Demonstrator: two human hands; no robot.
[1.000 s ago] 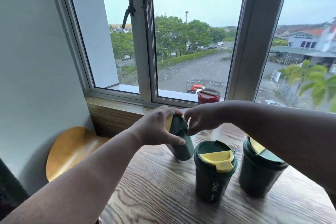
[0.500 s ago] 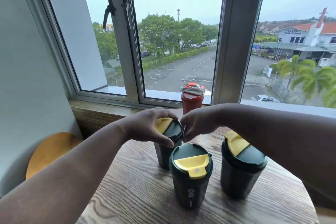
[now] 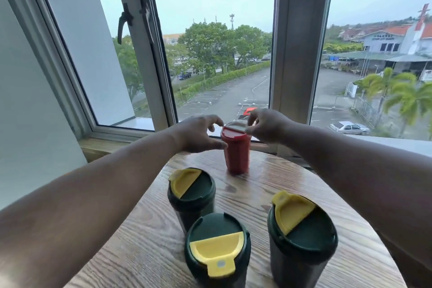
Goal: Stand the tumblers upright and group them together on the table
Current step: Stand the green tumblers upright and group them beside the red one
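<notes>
Three dark green tumblers with yellow lid flaps stand upright on the round wooden table [image 3: 275, 184]: one at the left [image 3: 191, 196], one at the front [image 3: 217, 248], one at the right [image 3: 301, 238]. A red tumbler [image 3: 236, 154] with a grey lid flap stands upright at the far edge, apart from the green ones. My left hand [image 3: 198, 133] curls around the red tumbler's upper left side, thumb against it. My right hand [image 3: 266, 125] pinches the right side of its lid.
The table stands against a wooden window sill [image 3: 102, 145] and a window frame [image 3: 297, 54] with handles. A grey wall [image 3: 30, 100] is at the left. The table's right edge curves away under my right forearm.
Both hands let go of the left green tumbler, which now stands upright, and reached forward to the red tumbler at the far edge. The camera tilted and moved closer.
</notes>
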